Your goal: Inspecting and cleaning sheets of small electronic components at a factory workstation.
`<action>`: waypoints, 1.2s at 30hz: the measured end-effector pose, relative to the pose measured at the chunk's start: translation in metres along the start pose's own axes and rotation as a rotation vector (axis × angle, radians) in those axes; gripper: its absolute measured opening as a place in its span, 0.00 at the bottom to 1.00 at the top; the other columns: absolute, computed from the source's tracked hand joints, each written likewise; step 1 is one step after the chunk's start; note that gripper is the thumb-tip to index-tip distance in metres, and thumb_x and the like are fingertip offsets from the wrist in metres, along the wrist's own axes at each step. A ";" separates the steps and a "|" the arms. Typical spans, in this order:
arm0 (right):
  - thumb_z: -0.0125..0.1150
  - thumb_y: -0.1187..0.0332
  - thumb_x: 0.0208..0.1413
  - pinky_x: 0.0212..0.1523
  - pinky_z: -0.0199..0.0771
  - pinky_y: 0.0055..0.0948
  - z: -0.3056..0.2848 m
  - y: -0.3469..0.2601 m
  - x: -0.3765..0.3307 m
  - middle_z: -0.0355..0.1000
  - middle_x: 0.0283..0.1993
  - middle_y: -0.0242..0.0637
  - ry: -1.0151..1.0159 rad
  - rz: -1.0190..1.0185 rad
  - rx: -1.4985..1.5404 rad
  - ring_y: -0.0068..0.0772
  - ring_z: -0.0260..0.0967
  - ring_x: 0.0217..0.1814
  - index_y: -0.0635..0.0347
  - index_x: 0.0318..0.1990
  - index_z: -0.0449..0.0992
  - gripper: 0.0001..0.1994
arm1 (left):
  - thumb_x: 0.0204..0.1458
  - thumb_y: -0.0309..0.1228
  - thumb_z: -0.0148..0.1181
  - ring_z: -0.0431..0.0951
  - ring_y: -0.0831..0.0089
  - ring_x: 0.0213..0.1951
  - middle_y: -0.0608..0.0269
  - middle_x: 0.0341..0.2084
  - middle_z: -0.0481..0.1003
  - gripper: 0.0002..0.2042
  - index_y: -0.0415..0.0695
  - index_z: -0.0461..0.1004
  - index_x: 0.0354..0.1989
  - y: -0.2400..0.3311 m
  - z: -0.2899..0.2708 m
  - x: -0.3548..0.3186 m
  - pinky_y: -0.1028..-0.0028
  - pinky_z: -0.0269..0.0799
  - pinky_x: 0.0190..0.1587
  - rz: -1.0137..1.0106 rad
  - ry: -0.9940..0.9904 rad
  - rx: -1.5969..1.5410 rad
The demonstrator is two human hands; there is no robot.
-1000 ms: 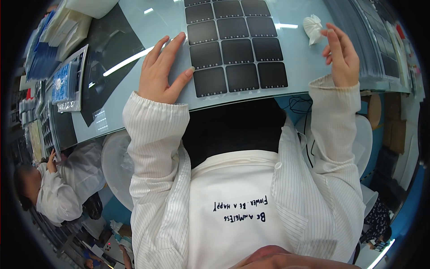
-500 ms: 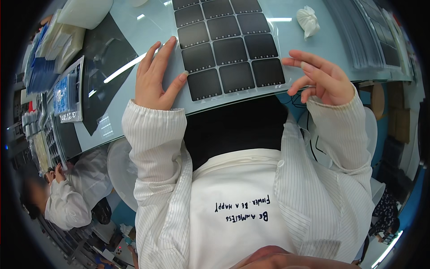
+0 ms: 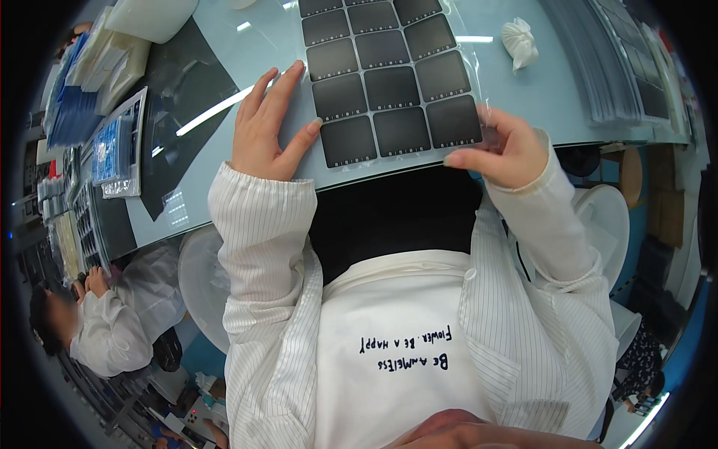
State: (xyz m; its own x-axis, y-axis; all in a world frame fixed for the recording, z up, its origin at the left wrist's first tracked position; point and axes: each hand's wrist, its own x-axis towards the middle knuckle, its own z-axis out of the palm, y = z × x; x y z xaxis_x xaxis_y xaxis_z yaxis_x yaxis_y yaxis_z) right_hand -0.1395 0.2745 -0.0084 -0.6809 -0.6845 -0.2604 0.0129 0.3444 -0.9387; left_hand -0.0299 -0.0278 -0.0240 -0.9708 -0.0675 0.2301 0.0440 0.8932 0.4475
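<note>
Sheet of clear plastic [image 3: 390, 87], bearing dark round-cornered panels three abreast, lies flat-ish on the counter [image 3: 516, 101] before me, its near end at the counter's edge. Left hand [image 3: 263, 144]: palm down, fingers loosely spread, thumb tip at the left border of the panels; grips nothing. Right hand [image 3: 516, 153]: partly closed about the near right corner, fingertips seen through the clear margin, thumb reaching along the near edge. Cannot tell how firmly thumb and fingers meet on the plastic.

Step in hand, as I judge it: taking hold of that corner while the left hand steadies the far side. Next move calls for a sure thumb-and-finger pinch on the margin, clear of the panels, and a gentle pull; thin plastic probably flexes and slides easily on glass.

Further out: white knotted bundle [image 3: 519, 45] beyond my right hand; stack of clear sleeves [image 3: 587, 67] at far right; blue packet [image 3: 112, 153] away left.
</note>
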 end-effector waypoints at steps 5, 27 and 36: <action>0.72 0.74 0.43 0.26 0.70 0.21 0.016 0.003 -0.003 0.70 0.27 0.38 0.215 -0.281 -0.569 0.23 0.68 0.25 0.69 0.35 0.74 0.14 | 0.50 0.39 0.58 0.56 0.53 0.65 0.56 0.60 0.66 0.32 0.52 0.59 0.66 0.006 -0.001 0.000 0.58 0.56 0.63 -0.030 0.011 -0.036; 0.63 0.71 0.56 0.27 0.62 0.12 -0.160 -0.048 -0.092 0.72 0.28 0.26 1.179 -0.422 -0.080 0.12 0.63 0.24 0.64 0.46 0.76 0.11 | 0.56 0.44 0.51 0.59 0.51 0.64 0.50 0.60 0.64 0.27 0.37 0.67 0.58 0.006 -0.003 0.001 0.58 0.53 0.65 0.047 0.044 -0.028; 0.64 0.74 0.54 0.27 0.73 0.17 -0.322 0.030 -0.122 0.72 0.27 0.28 1.379 -0.380 0.266 0.18 0.69 0.25 0.61 0.37 0.75 0.05 | 0.57 0.46 0.49 0.58 0.51 0.64 0.51 0.60 0.64 0.27 0.38 0.68 0.58 0.004 0.000 0.001 0.56 0.53 0.65 0.046 0.041 0.014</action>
State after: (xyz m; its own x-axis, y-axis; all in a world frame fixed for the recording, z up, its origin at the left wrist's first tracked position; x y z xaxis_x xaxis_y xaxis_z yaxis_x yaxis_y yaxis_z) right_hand -0.2922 0.5752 0.0677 -0.8207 0.4960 0.2837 -0.2965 0.0547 -0.9535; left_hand -0.0307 -0.0241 -0.0218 -0.9573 -0.0440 0.2858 0.0850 0.9020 0.4233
